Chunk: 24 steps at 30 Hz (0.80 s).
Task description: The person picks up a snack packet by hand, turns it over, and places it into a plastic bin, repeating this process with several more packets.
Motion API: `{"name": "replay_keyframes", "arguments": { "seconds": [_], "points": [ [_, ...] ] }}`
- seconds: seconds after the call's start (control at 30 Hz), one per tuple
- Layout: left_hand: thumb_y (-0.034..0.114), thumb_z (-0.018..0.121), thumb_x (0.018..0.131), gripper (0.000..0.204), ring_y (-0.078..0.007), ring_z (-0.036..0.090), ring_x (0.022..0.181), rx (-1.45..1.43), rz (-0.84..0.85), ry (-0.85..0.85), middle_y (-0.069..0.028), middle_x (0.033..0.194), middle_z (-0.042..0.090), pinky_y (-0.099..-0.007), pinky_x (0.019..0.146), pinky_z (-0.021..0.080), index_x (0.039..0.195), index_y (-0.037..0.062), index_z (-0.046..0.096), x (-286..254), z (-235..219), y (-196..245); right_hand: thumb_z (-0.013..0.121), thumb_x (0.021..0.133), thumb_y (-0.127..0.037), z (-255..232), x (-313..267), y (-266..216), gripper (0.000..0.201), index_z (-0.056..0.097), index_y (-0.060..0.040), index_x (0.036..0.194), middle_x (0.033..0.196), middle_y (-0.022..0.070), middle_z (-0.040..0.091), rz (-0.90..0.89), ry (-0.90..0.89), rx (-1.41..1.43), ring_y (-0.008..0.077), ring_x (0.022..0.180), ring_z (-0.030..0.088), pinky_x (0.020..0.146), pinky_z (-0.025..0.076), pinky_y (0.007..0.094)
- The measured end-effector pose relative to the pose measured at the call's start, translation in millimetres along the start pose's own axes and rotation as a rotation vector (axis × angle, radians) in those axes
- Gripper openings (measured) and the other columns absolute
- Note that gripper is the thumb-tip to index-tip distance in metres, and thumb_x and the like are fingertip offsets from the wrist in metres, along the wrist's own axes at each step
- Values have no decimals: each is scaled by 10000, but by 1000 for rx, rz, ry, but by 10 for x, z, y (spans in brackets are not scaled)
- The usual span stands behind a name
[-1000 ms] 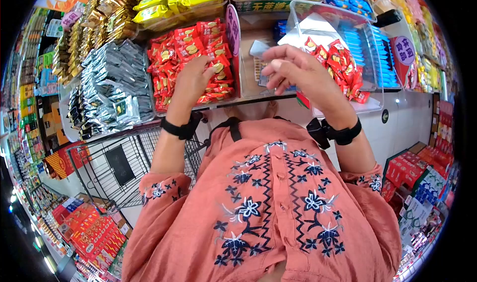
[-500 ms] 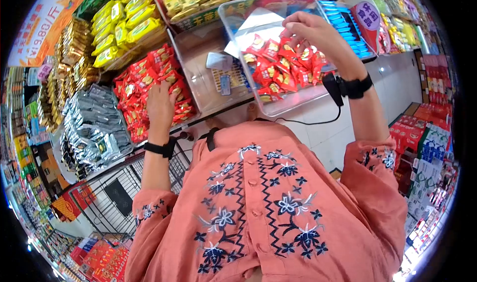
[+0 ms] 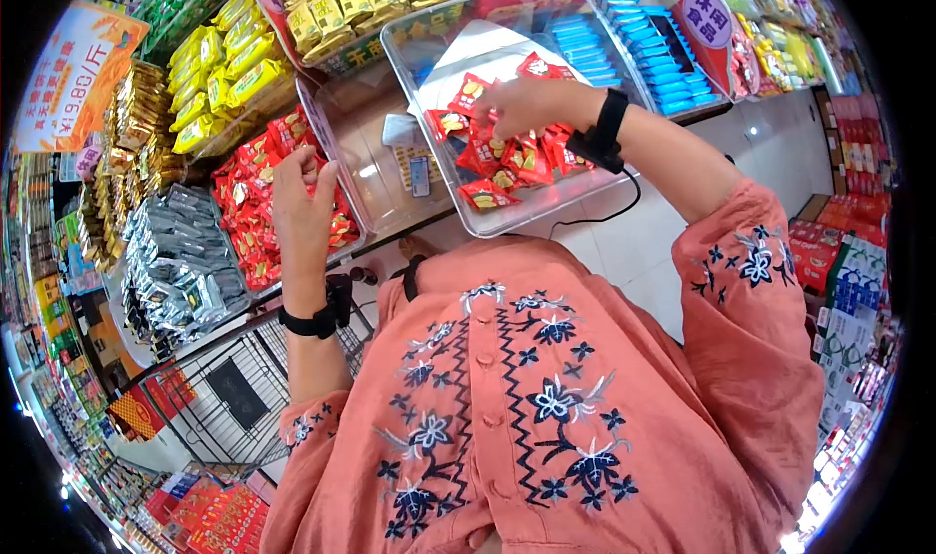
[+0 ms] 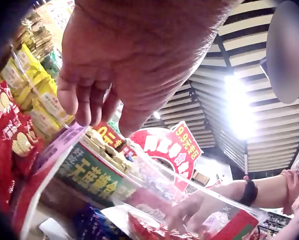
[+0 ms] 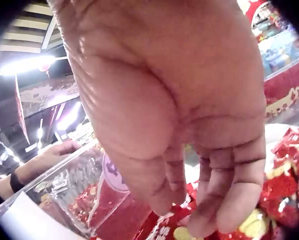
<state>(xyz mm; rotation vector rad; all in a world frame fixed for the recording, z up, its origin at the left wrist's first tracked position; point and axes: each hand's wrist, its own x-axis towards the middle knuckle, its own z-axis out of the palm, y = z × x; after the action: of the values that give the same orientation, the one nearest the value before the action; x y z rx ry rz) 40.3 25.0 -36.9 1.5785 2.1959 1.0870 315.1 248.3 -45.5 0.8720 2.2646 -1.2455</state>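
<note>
In the head view, my right hand (image 3: 541, 105) reaches down into a clear plastic bin (image 3: 556, 209), over small red snack packets (image 3: 480, 154). The right wrist view shows its fingers pointing down, slightly bent, tips at the red packets, with a gap beside the thumb. My left hand (image 3: 304, 203) hovers above another bin heaped with red packets (image 3: 249, 213). Its fingers are loosely curled with nothing in them, as the left wrist view also shows. A white sheet (image 3: 487, 52) lies behind the packets in the clear bin.
Bins of silver packets (image 3: 180, 261), yellow packets (image 3: 210, 86) and blue packets (image 3: 663, 61) surround the work. Between the red bins is a compartment (image 3: 375, 198) with a small white item (image 3: 398, 130). A wire shopping cart (image 3: 234, 388) stands below on the left.
My right hand has come down among the packets in the clear bin. That bin appears further left. My left hand has lifted off the red packets. The head view has shifted.
</note>
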Motion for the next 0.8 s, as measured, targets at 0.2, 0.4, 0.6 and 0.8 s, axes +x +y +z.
{"name": "replay_keyframes", "arguments": {
  "seconds": [0.2,0.4,0.6,0.8],
  "points": [
    [167,686,939,302,-155,595,857,-177,-76,-64,-86,982,624,-289,795,509,1169,-8,602,-32,129,258,641,843,-113,193,-12,-112,292,641,-66,1131,805,105,685,-71,-63,18,178,579,656,476,517,321],
    [167,657,956,248,-144,594,852,-235,-85,-110,-76,977,625,-277,777,508,1122,-11,610,-50,163,318,652,838,-114,73,-34,-109,181,609,-30,992,750,86,656,-104,-63,19,153,615,652,504,506,286],
    [300,571,1027,355,-125,634,914,-549,-277,-349,-78,1095,661,-255,765,503,1234,11,591,20,196,518,634,896,-97,-268,-627,-383,119,611,-32,993,850,26,653,-301,127,493,93,713,648,610,519,237],
    [355,485,1057,374,-153,660,862,-1078,-401,-496,-83,1022,690,-304,720,534,1177,23,608,72,176,867,616,958,-62,-64,-882,-744,76,603,-44,1032,960,13,639,-493,136,747,86,842,650,747,566,242]
  ]
}}
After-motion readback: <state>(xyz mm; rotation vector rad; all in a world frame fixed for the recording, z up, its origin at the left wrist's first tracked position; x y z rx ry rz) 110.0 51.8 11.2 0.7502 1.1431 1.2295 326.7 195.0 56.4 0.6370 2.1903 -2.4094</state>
